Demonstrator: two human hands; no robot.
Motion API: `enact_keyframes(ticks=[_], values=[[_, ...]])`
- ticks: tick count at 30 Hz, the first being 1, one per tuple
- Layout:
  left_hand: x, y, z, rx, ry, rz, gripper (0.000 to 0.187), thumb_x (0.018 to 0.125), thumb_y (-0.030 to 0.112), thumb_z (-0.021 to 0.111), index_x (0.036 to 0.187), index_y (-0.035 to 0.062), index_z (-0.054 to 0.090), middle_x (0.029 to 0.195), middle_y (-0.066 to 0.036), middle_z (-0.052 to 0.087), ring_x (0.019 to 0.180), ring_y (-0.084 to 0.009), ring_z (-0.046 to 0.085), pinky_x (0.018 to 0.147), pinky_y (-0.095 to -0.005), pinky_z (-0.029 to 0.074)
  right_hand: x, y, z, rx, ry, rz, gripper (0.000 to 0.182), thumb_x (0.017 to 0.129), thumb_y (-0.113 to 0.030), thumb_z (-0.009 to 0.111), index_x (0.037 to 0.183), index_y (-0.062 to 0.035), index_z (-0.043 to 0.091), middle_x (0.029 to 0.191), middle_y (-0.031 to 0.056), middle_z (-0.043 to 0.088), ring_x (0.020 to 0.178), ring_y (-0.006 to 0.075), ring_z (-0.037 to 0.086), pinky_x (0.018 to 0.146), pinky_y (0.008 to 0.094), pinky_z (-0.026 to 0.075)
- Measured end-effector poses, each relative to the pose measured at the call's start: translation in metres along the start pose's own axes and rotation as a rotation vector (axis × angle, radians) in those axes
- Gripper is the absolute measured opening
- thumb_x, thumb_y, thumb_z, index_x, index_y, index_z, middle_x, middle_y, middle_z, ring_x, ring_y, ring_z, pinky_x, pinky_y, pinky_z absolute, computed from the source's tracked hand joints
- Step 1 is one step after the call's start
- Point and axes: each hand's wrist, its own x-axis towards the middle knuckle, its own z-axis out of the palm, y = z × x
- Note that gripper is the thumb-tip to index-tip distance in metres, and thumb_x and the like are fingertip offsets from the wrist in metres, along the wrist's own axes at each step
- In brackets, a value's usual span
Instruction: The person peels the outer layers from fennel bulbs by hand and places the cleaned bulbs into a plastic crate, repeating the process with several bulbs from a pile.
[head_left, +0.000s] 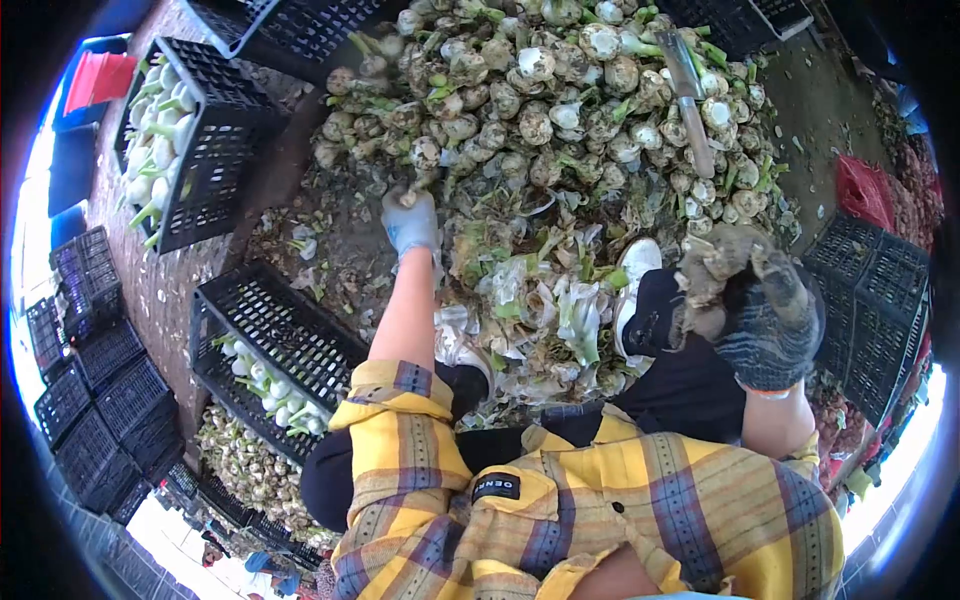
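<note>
My left hand (411, 222), in a pale whitish glove, reaches down to the near left edge of a heap of dirty garlic bulbs (535, 125). Its fingers are closed at the stem of a garlic bulb (425, 153). My right hand (775, 320), in a dark striped glove, is raised above my right knee with its fingers curled. A muddy brown clump (712, 275) shows at those fingers; what it is, I cannot make out. On the right of the heap lies a knife (688, 105), its blade pointing away from me.
Loose peelings (560, 310) cover the ground between my shoes. At my left, a black crate (285, 310) holds trimmed white bulbs, and another full crate (215, 165) stands beyond it. Black crates (865, 300) and a red net bag (865, 192) are at the right.
</note>
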Motion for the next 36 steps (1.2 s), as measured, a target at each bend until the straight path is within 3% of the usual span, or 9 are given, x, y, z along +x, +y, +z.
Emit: enact_keyframes(ticks=[3, 6, 8, 12, 20, 24, 25, 29, 36], values=[[-0.006, 0.044, -0.021, -0.735, 0.019, 0.026, 0.03, 0.081, 0.019, 0.063, 0.103, 0.0028, 0.049, 0.083, -0.003, 0.055, 0.068, -0.0107, 0.051, 0.058, -0.0223, 0.042, -0.01, 0.007, -0.003, 0.032, -0.075, 0.007, 0.042, 0.089, -0.031, 0.052, 0.112, 0.004, 0.052, 0.088, 0.0152, 0.06, 0.075, 0.0236, 0.06, 0.061, 0.0315, 0.05], [-0.033, 0.056, -0.045, -0.78, -0.211, -0.245, 0.024, 0.083, 0.025, 0.058, 0.099, 0.0075, 0.052, 0.072, -0.002, 0.053, 0.057, -0.0102, 0.051, 0.046, -0.0233, 0.039, -0.006, 0.016, -0.012, -0.048, -0.208, 0.026, 0.043, 0.089, -0.037, 0.052, 0.105, 0.0034, 0.056, 0.087, 0.0151, 0.062, 0.072, 0.0214, 0.062, 0.062, 0.0306, 0.052], [-0.048, 0.039, -0.036, -0.706, -0.145, -0.383, 0.024, 0.083, 0.033, 0.053, 0.09, 0.0097, 0.056, 0.064, -0.002, 0.054, 0.047, -0.0113, 0.048, 0.038, -0.0259, 0.035, -0.009, 0.025, -0.017, -0.173, -0.231, -0.027, 0.044, 0.088, -0.039, 0.054, 0.101, 0.0027, 0.058, 0.084, 0.0143, 0.063, 0.07, 0.0187, 0.063, 0.062, 0.0291, 0.053], [-0.107, 0.115, -0.076, -0.734, -0.378, -0.338, 0.033, 0.084, 0.041, 0.049, 0.09, 0.0094, 0.056, 0.068, -0.001, 0.056, 0.05, -0.0108, 0.05, 0.044, -0.0241, 0.037, -0.018, 0.028, -0.004, -0.571, -0.189, 0.126, 0.042, 0.086, -0.034, 0.059, 0.108, 0.0027, 0.057, 0.074, 0.0112, 0.063, 0.062, 0.0158, 0.063, 0.057, 0.0277, 0.053], [-0.21, 0.181, -0.116, -0.71, -0.389, 0.144, 0.034, 0.09, 0.042, 0.045, 0.094, 0.0106, 0.057, 0.07, 0.0, 0.057, 0.053, -0.0094, 0.048, 0.046, -0.023, 0.036, -0.017, 0.053, 0.004, -0.543, -0.223, -0.022, 0.037, 0.087, -0.023, 0.057, 0.115, 0.001, 0.055, 0.075, 0.0075, 0.061, 0.06, 0.0139, 0.061, 0.055, 0.028, 0.052], [-0.246, 0.186, -0.128, -0.615, -0.349, 0.484, 0.038, 0.095, 0.032, 0.042, 0.116, 0.0031, 0.053, 0.105, -0.006, 0.058, 0.092, -0.0115, 0.054, 0.082, -0.025, 0.043, -0.02, 0.064, 0.008, -0.497, -0.22, -0.027, 0.036, 0.086, -0.027, 0.059, 0.109, 0.0011, 0.058, 0.078, 0.0072, 0.063, 0.061, 0.0135, 0.06, 0.056, 0.0278, 0.05], [-0.248, 0.182, -0.13, -0.688, -0.427, 0.463, 0.037, 0.095, 0.028, 0.043, 0.119, 0.0016, 0.051, 0.118, -0.007, 0.053, 0.108, -0.012, 0.048, 0.096, -0.0261, 0.034, -0.02, 0.069, 0.01, -0.503, -0.217, -0.077, 0.035, 0.086, -0.027, 0.06, 0.107, 0.0011, 0.059, 0.078, 0.0072, 0.063, 0.061, 0.0134, 0.06, 0.056, 0.0275, 0.049], [-0.253, 0.174, -0.133, -0.751, -0.481, 0.467, 0.029, 0.095, 0.021, 0.045, 0.118, 0.0035, 0.05, 0.094, 0.002, 0.051, 0.076, -0.0027, 0.042, 0.067, -0.0179, 0.038, -0.017, 0.077, 0.01, -0.554, -0.241, -0.082, 0.03, 0.084, -0.028, 0.061, 0.096, 0.0003, 0.062, 0.077, 0.0083, 0.064, 0.064, 0.0139, 0.06, 0.058, 0.0285, 0.048], [-0.247, 0.165, -0.119, -0.755, -0.397, 0.434, 0.031, 0.094, 0.027, 0.047, 0.112, 0.0026, 0.055, 0.108, -0.004, 0.056, 0.09, -0.0078, 0.051, 0.08, -0.0224, 0.042, 0.001, 0.092, 0.0, -0.702, -0.218, -0.224, 0.028, 0.084, -0.024, 0.06, 0.095, 0.0017, 0.062, 0.078, 0.0099, 0.065, 0.069, 0.0153, 0.061, 0.063, 0.0309, 0.048]])
